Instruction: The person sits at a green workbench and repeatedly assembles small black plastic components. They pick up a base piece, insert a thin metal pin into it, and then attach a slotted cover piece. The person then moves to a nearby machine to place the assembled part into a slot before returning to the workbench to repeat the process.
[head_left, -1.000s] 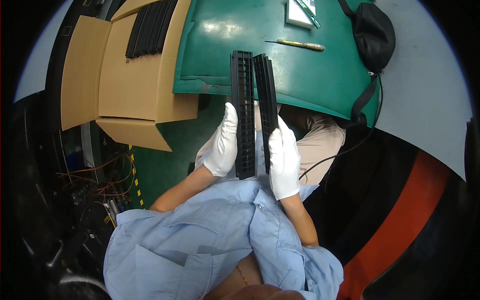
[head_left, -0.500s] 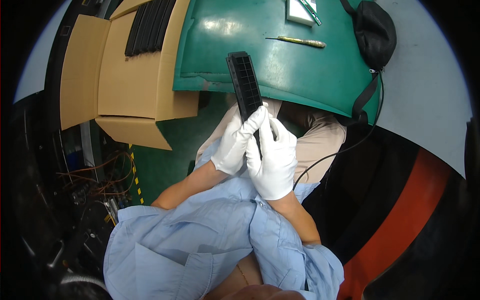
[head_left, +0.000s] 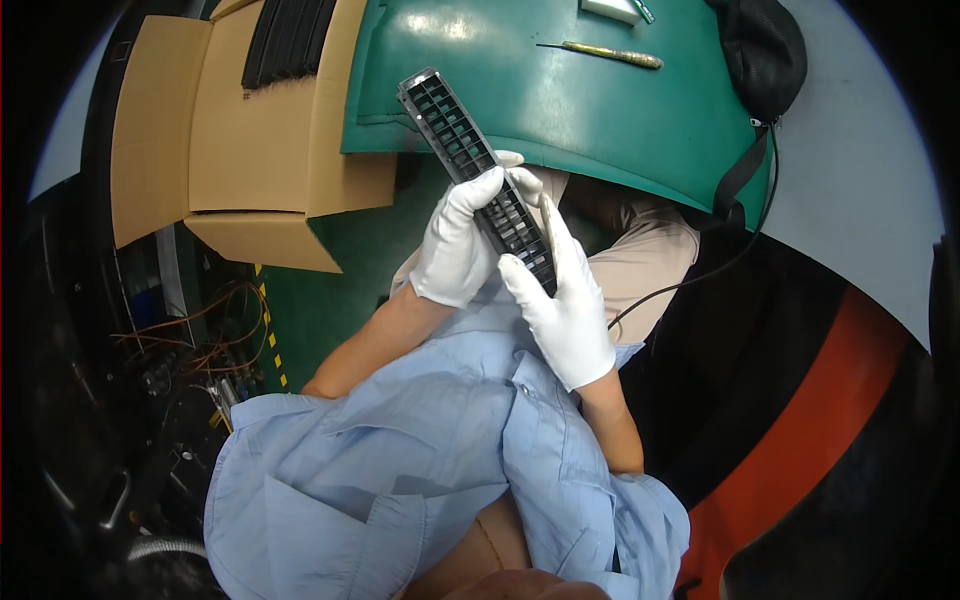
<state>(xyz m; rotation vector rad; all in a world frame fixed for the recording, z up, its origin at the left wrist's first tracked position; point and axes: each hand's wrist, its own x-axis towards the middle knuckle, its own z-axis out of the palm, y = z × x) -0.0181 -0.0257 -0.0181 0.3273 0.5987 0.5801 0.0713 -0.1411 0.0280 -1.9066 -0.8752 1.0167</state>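
A long black plastic grid piece (head_left: 455, 130), divided into rows of small square cells, slants up and left in front of me, past the table's near edge. My left hand (head_left: 455, 240), in a white glove, is closed around its middle, with the thumb across the cells and fingertips showing on the far side. At the piece's lower end is my white-gloved right hand (head_left: 570, 310), thumb on one side and straighter fingers along the other, with the end between them.
An open cardboard box (head_left: 250, 160) at the left holds several black strips (head_left: 290, 40). On the green table mat (head_left: 480, 90) lie a thin screwdriver-like tool (head_left: 605, 54) and a white block (head_left: 612, 9). A black mesh pouch (head_left: 762, 55) with a cable (head_left: 690, 285) is at the right.
The black grid piece has tilted further left and turned its cells more toward me. My right hand has moved down to its lower end, its thumb and fingers spreading. The view has shifted slightly.
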